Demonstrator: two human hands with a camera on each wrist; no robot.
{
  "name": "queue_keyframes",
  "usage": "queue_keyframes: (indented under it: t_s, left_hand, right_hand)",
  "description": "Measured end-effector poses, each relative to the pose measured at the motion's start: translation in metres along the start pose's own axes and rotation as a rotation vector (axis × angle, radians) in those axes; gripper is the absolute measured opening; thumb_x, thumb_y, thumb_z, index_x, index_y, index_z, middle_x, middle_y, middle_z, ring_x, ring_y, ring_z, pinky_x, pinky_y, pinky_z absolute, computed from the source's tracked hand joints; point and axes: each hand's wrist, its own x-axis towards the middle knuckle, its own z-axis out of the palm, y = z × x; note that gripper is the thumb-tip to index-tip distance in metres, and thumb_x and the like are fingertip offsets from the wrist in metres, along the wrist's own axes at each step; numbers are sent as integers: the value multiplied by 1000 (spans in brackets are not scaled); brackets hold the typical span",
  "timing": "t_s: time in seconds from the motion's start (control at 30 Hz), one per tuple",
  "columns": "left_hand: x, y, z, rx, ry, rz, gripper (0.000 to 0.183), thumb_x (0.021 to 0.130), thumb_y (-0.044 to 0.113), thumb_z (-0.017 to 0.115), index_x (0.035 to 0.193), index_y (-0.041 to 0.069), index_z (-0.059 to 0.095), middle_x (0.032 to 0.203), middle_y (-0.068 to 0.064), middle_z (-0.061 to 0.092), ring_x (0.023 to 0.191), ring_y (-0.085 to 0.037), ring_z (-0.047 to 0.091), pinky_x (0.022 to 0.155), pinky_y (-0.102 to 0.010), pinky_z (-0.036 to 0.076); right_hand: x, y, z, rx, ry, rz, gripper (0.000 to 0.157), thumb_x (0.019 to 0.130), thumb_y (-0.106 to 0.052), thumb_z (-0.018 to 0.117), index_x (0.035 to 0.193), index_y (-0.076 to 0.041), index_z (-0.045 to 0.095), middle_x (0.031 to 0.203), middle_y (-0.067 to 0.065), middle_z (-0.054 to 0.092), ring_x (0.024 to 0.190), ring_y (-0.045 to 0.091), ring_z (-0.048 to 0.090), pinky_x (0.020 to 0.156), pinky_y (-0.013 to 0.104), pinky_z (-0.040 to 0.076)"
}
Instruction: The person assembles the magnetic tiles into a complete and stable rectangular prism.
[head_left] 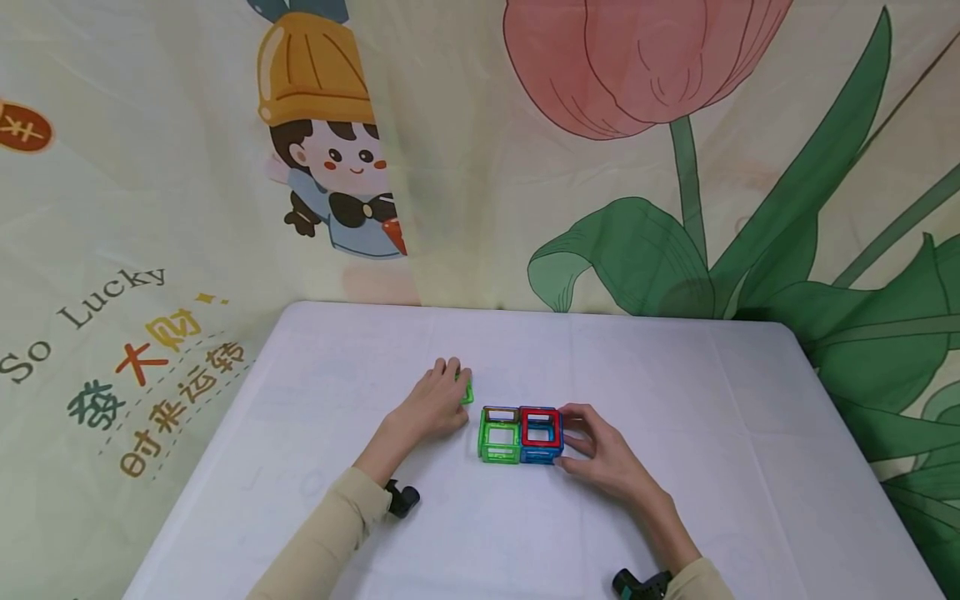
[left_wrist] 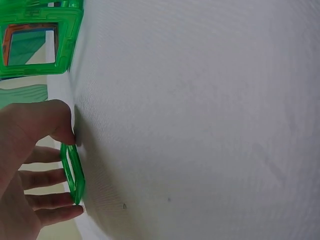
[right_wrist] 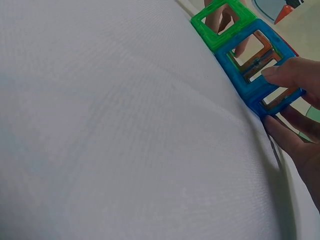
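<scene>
A small block of see-through magnetic tiles stands mid-table, its left half green (head_left: 501,457) and its right half blue (head_left: 542,457), with a red square tile (head_left: 540,412) above the blue front. My right hand (head_left: 606,450) grips the block's right end; in the right wrist view the thumb lies on a blue tile (right_wrist: 243,89) and other fingers reach round the end. To the block's left, my left hand (head_left: 431,402) holds a loose green tile (left_wrist: 77,172) between thumb and fingers, near the tabletop. In the head view those fingers hide most of this tile.
The white-covered table (head_left: 712,400) reaches back to a printed cloth (head_left: 465,167) with a tulip and a cartoon figure. On each wrist sits a black camera, one at the left sleeve (head_left: 403,500) and one at the right (head_left: 641,585).
</scene>
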Motion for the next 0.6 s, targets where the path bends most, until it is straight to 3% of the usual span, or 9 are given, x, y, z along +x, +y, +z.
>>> queue_keyframes:
  t_s: [0.4,0.6]
  left_hand:
    - [-3,-1,-3,4,0,-9,52,86,17,74,131,-3,56,113,-15,50,100,-29,44,85,-40,48]
    - [-7,-5,-4,8,52,-10,56,86,17,75,134,-2,55,120,-17,52,105,-31,47,92,-43,50]
  right_hand:
    - [0,0,0,11,-7,3,76,79,-6,88,143,-19,48,145,7,54,137,32,54,103,37,54]
    - [0,0,-1,13,-9,-1,78,79,-5,87,145,-16,47,146,8,53,137,34,53,102,37,55]
